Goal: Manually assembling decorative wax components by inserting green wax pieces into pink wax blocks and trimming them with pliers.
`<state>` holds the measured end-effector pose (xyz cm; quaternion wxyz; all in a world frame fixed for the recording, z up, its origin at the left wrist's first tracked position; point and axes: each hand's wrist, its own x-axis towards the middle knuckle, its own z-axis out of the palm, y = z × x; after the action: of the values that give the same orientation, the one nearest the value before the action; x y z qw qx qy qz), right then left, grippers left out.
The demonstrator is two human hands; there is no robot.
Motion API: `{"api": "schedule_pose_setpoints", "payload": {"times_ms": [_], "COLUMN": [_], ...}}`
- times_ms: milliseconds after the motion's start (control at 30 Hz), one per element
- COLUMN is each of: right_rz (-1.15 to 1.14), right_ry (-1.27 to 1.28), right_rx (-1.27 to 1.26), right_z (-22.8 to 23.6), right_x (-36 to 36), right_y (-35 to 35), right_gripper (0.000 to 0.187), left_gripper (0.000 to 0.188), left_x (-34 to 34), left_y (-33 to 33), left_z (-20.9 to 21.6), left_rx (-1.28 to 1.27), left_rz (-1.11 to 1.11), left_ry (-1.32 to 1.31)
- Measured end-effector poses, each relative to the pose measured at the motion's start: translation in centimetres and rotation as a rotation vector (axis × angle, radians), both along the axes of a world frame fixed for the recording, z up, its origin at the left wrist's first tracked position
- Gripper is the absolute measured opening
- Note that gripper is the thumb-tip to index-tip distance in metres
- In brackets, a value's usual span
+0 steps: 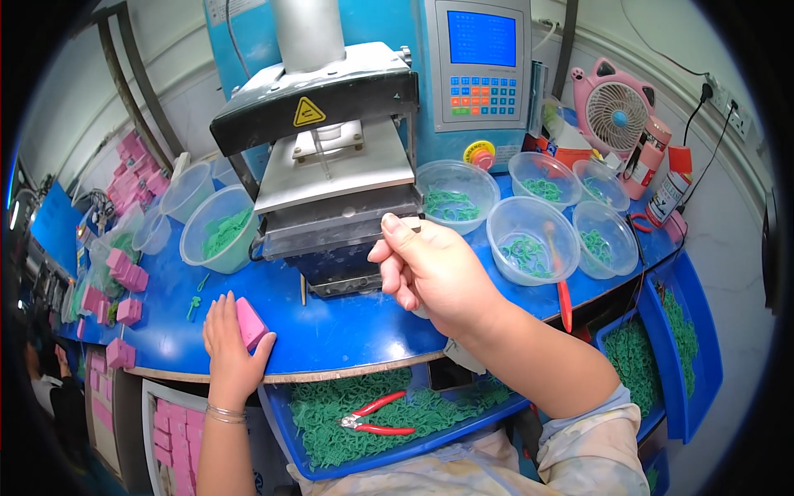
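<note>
- Blue curved workbench point(347, 331) fills the middle here, with a grey press machine point(331, 149) standing on it at 12 o'clock.
- Right hand point(430, 273) is curled, thumb and fingers pinched on the front edge of the machine's metal drawer plate point(331, 223).
- Left hand point(231, 347) lies on the bench at about 8 o'clock, fingers wrapped round a small pink rectangular block point(251, 322).
- Clear plastic bowls of tiny green parts point(529, 240) sit at 2 o'clock, another green-filled bowl point(219, 231) at 10.
- Red-handled pliers point(376, 417) rest on green parts in the blue tray point(285, 430) at 6 o'clock.
- More pink blocks point(124, 273) along 9 o'clock; pink desk fan point(616, 112) far off at 1.
</note>
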<state>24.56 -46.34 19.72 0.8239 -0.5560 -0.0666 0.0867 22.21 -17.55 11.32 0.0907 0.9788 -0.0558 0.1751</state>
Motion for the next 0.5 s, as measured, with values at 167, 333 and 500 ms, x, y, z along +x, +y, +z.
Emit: {"api": "schedule_pose_setpoints", "payload": {"times_ms": [167,333,500], "right_rz": [-0.02,0.006,0.12], "right_ry": [-0.003,-0.014,0.021], "right_rx": [-0.028,-0.053,-0.093], "right_z": [0.2,-0.2,-1.3], "right_x": [0.1,1.0,-1.5], "right_y": [0.0,-0.4,1.9], "right_gripper": [0.034,0.037,0.034], "left_gripper": [0.085,0.087,0.089], "left_x": [-0.3,0.0,-1.6], "left_y": [-0.4,-0.4,1.4], "left_z": [-0.1,-0.3,-0.3], "left_rx": [-0.029,-0.137,-0.393], "left_rz": [0.004,-0.035,-0.039], "left_ry": [-0.093,-0.108,-0.121]}}
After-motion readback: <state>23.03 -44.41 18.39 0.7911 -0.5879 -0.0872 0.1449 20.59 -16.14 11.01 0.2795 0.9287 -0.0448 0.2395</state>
